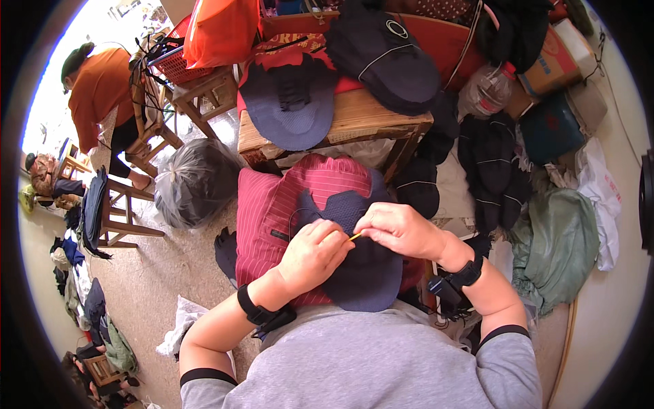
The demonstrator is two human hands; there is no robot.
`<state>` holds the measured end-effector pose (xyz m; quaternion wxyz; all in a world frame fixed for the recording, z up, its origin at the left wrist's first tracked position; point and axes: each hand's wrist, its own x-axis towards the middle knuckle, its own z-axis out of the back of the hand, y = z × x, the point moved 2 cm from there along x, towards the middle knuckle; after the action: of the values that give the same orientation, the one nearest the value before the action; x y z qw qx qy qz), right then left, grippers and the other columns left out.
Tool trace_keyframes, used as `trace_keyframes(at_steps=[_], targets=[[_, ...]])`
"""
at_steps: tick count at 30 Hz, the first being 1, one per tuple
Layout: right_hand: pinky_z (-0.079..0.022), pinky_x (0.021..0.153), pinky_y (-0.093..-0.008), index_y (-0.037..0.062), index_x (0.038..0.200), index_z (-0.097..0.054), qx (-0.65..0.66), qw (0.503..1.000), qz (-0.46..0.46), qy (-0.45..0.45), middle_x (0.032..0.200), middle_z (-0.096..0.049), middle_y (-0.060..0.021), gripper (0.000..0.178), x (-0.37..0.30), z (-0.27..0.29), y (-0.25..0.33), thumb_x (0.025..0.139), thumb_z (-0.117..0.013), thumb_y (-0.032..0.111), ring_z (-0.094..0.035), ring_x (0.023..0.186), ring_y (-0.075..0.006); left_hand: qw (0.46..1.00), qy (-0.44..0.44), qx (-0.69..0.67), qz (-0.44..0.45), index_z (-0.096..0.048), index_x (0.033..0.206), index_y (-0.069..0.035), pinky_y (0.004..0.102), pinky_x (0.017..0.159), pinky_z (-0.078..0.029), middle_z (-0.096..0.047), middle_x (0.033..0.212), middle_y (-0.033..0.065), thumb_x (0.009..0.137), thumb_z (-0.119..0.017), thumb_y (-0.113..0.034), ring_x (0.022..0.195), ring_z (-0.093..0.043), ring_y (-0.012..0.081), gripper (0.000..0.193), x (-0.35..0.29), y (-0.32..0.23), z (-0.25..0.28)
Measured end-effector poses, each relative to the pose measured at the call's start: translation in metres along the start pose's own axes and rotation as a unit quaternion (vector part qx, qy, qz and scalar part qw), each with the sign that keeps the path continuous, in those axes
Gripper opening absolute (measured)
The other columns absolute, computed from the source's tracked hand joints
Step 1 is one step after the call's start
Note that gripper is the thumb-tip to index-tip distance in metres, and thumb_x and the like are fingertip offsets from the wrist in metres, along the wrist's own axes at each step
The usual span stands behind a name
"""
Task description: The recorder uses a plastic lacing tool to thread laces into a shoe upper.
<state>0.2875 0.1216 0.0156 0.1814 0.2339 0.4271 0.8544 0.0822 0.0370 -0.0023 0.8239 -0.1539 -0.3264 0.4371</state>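
On a maroon pinstriped cushion (262,225) in my lap lies a dark navy knitted piece (364,283) with a rounded lower end. Both my hands meet over its middle. A thin yellow stick-like tool (355,237) spans the small gap between their fingertips. My right hand (402,228) is closed in a pinch on one end of it. The fingers of my left hand (315,253) are curled and pressed together at its other end, and what they grip is hidden. The tool's tip cannot be made out.
Ahead stands a wooden bench (361,126) bearing a blue-grey rounded piece (289,112) and a tied dark stack (402,71). Tied dark bundles (494,163), a plastic jug (487,92) and a green sack (555,238) lie right. Left are a black bag (194,184), stools and a person (102,88) in orange.
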Motion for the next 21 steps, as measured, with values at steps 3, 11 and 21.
trace_keyframes(at_steps=[3,11,21], targets=[[-0.052,0.074,-0.0346,0.0009,0.099,-0.069,-0.064,0.993,-0.081,-0.055,0.090,-0.065,-0.0112,0.009,-0.014,0.021,-0.010,0.096,-0.064,0.008,-0.065,0.081,-0.0249,1.000,0.003,-0.016,-0.022,-0.070,0.114,-0.005,0.0374,0.087,-0.052,-0.064,0.119,0.0103,0.088,-0.074,-0.015,0.101,-0.061,0.0274,0.028,0.000,0.000,0.002],[-0.050,0.069,-0.0303,-0.0007,0.095,-0.067,-0.004,0.979,-0.185,-0.090,0.086,-0.065,-0.0076,0.012,-0.022,0.038,-0.024,0.095,-0.068,0.012,-0.061,0.074,-0.0147,0.992,0.105,0.059,-0.031,-0.069,0.127,-0.009,0.0362,0.093,-0.051,-0.057,0.141,0.0076,0.085,-0.075,-0.014,0.109,-0.059,0.0244,0.043,0.001,-0.003,0.000],[-0.052,0.071,-0.0382,0.0004,0.094,-0.063,-0.024,0.985,-0.124,-0.117,0.086,-0.066,-0.0158,0.010,-0.006,0.000,-0.034,0.093,-0.067,0.009,-0.066,0.080,-0.0316,0.997,0.073,0.008,-0.006,-0.072,0.124,-0.015,0.0384,0.091,-0.051,-0.046,0.151,0.0162,0.079,-0.080,-0.009,0.104,-0.059,0.0273,0.046,0.003,0.001,-0.002]])
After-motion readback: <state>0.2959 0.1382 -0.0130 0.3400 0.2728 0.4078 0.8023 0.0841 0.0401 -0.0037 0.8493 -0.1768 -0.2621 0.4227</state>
